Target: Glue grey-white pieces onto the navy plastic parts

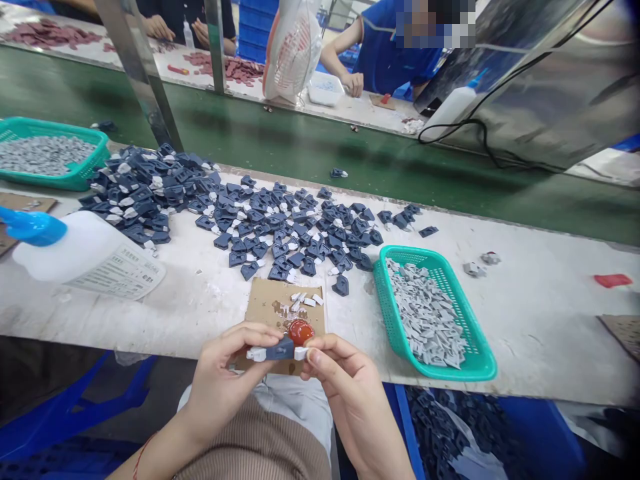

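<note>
Between thumb and fingers, my left hand (pixel 225 367) grips a dark blue plastic part (pixel 280 349) with a light grey piece at its left end. My right hand (pixel 340 373) pinches a small light grey piece (pixel 301 353) against the right end of that part. Just behind them, a red-orange glossy blob (pixel 301 331) sits on a brown cardboard piece (pixel 260 300), where several loose grey pieces (pixel 307 301) also lie. A green basket (pixel 487 363) of small grey pieces stands to the right. Many dark blue parts (pixel 295 227) are heaped beyond the cardboard.
At left lies a white bottle with a blue cap (pixel 95 257), near another green basket (pixel 75 177). A green conveyor belt (pixel 280 143) runs behind the table, with a metal post (pixel 143 73) in front. Across it, co-workers (pixel 385 47) sit at another table. Blue crates (pixel 540 433) stand below.
</note>
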Tool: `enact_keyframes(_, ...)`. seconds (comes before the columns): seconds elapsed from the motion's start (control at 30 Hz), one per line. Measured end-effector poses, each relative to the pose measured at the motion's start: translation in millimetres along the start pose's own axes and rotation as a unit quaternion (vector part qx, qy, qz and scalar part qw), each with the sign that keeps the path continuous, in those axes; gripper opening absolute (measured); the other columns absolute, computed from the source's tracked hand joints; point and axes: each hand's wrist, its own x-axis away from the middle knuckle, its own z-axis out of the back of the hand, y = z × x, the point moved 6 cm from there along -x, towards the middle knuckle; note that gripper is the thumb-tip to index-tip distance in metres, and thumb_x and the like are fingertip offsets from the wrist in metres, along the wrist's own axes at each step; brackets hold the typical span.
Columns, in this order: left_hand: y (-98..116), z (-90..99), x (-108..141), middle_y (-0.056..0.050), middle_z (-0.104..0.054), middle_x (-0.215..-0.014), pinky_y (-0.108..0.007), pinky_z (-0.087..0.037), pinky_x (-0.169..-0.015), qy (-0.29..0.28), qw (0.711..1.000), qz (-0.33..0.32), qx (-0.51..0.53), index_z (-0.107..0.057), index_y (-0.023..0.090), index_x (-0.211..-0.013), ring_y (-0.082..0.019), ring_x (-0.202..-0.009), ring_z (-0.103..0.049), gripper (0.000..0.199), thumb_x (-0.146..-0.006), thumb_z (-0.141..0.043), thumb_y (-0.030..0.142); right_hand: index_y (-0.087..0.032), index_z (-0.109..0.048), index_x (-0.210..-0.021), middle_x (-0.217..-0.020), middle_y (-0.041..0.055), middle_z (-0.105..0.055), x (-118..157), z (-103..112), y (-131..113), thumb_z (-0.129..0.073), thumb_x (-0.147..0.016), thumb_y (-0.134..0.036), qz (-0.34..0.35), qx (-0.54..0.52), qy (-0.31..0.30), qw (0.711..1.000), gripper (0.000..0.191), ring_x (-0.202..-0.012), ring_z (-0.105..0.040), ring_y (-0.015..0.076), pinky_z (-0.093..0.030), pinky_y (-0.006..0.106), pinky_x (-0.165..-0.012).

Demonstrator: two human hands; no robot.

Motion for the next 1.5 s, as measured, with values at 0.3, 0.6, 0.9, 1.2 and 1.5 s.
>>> enact_keyframes(0.3, 7.3, -2.9, 3.7, -0.003, -0.076, -0.098, -0.023, -0.060, -0.081, 0.007, 0.997, -0.051, -0.053, -0.074, 0.023, -0.091, -0.017, -0.093, -0.074, 0.018, -0.081, -0.073, 0.007, -0.020, -0.076, -0.073, -0.064, -0.0004, -0.069, 0.5, -4.7, -0.5, -0.086, -0.069, -0.035, 0.022, 0.075, 0.012, 0.997, 0.019, -0.060, -0.061, 0.0133, -0.051, 0.025, -0.064)
enact_keyframes(0.6, 12.5, -3.7, 6.2, -0.001, -0.077, -0.098, -0.022, -0.059, -0.084, 0.019, 0.990, -0.098, -0.103, -0.072, 0.023, -0.093, -0.015, -0.092, -0.074, 0.023, -0.081, -0.072, 0.003, -0.018, -0.072, -0.068, -0.068, 0.0003, -0.069, 1.1, -10.4, 1.4, -0.088, -0.066, -0.034, 0.032, 0.067, 0.034, 0.997, 0.022, -0.064, -0.061, 0.0133, -0.052, 0.024, -0.064)
enact_keyframes(0.9, 12.4, -3.0, 3.9, -0.002, -0.080, -0.094, -0.026, -0.061, -0.080, 0.038, 0.994, -0.078, -0.062, -0.076, 0.024, -0.088, -0.018, -0.087, -0.075, 0.021, -0.078, -0.076, 0.006, -0.022, -0.066, -0.079, -0.077, -0.0017, -0.064, -5.0, -12.3, 2.9, -0.086, -0.071, -0.035, 0.045, 0.037, 0.005, 0.998, 0.025, -0.071, -0.062, 0.0143, -0.053, 0.024, -0.065)
enact_keyframes(1.2, 20.8, -16.7, -6.7, -0.001, -0.078, -0.080, -0.028, -0.058, -0.077, 0.032, 0.997, -0.058, -0.034, -0.078, 0.024, -0.081, -0.018, -0.081, -0.071, 0.016, -0.074, -0.082, 0.011, -0.023, -0.066, -0.103, -0.080, -0.0012, -0.061, -5.3, -27.8, 1.3, -0.059, -0.092, -0.055, 0.062, 0.115, -0.113, 0.985, 0.034, -0.050, -0.049, 0.0090, -0.042, 0.021, -0.046)
enact_keyframes(1.5, 31.3, -31.4, -16.9, -0.003, -0.078, -0.079, -0.027, -0.061, -0.071, 0.025, 0.999, -0.037, 0.006, -0.076, 0.021, -0.078, -0.020, -0.076, -0.074, 0.011, -0.073, -0.081, 0.012, -0.026, -0.077, -0.111, -0.114, 0.0108, -0.076, -1.3, -16.1, -10.3, -0.050, -0.094, -0.060, 0.117, 0.178, -0.028, 0.977, 0.047, -0.101, -0.070, 0.0283, -0.060, 0.033, -0.074)
